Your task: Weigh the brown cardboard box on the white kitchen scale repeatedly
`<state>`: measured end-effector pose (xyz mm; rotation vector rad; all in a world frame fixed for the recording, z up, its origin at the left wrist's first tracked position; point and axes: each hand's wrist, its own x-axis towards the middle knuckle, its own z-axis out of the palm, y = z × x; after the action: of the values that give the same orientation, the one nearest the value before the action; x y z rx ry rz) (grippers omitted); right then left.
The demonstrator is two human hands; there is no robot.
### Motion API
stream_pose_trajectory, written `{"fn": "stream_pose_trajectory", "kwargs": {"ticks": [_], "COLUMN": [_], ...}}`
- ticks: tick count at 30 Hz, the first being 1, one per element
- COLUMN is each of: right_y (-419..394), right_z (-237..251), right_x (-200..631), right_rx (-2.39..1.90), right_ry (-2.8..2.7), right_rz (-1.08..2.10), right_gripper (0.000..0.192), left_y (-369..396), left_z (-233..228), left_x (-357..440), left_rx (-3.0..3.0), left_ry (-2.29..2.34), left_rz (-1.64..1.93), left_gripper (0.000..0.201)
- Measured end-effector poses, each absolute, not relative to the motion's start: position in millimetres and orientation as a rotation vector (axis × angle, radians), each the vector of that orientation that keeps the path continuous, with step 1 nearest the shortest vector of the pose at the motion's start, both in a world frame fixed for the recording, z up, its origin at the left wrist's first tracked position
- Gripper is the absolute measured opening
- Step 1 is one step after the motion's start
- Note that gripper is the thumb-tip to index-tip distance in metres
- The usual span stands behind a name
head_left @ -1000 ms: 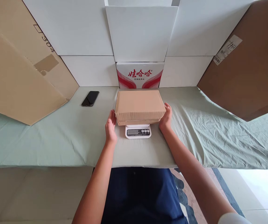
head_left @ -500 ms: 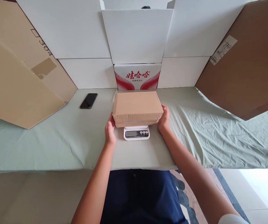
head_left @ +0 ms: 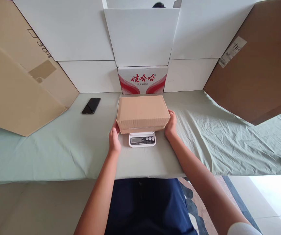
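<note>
A closed brown cardboard box (head_left: 142, 111) sits over a small white digital scale (head_left: 142, 140), hiding the scale's back part. The scale's front panel shows a grey display and several round buttons; I cannot read any figure on it. My left hand (head_left: 114, 138) grips the box's left side near the front corner, with the thumb towards me and the other fingers partly hidden. On the opposite side, my right hand (head_left: 171, 123) is curled around the box's right front corner. The box is held between both hands.
A black phone (head_left: 91, 106) lies on the pale green cloth (head_left: 76, 143) to the left. White panels (head_left: 141, 36) and a red-and-white carton (head_left: 142, 81) stand behind. Large brown cardboard pieces flank the table at left (head_left: 15, 85) and right (head_left: 260, 68).
The whole view has shifted slightly, so things appear a little further left. My hands, the box and the scale keep their places relative to each other.
</note>
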<state>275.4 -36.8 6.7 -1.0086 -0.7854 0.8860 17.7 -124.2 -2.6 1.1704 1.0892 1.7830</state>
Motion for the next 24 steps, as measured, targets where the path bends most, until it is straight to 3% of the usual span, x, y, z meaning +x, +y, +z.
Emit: {"fn": "stream_pose_trajectory", "kwargs": {"ticks": [8, 19, 24], "right_y": [-41, -106, -139], "right_z": [16, 23, 27], "right_x": [273, 269, 250], "right_rx": [-1.114, -0.924, -0.942], "right_ry": [-0.784, -0.898, -1.176], "right_rz": [0.863, 0.941, 0.887], "right_gripper": [0.03, 0.052, 0.053], "left_y": [-125, -147, -148], "left_z": [0, -6, -3], "left_x": [19, 17, 24], "left_rx": [1.141, 1.157, 1.117], "left_ry": [1.056, 1.11, 1.147], "left_rz": [1.804, 1.812, 1.751], "left_gripper": [0.081, 0.083, 0.083]}}
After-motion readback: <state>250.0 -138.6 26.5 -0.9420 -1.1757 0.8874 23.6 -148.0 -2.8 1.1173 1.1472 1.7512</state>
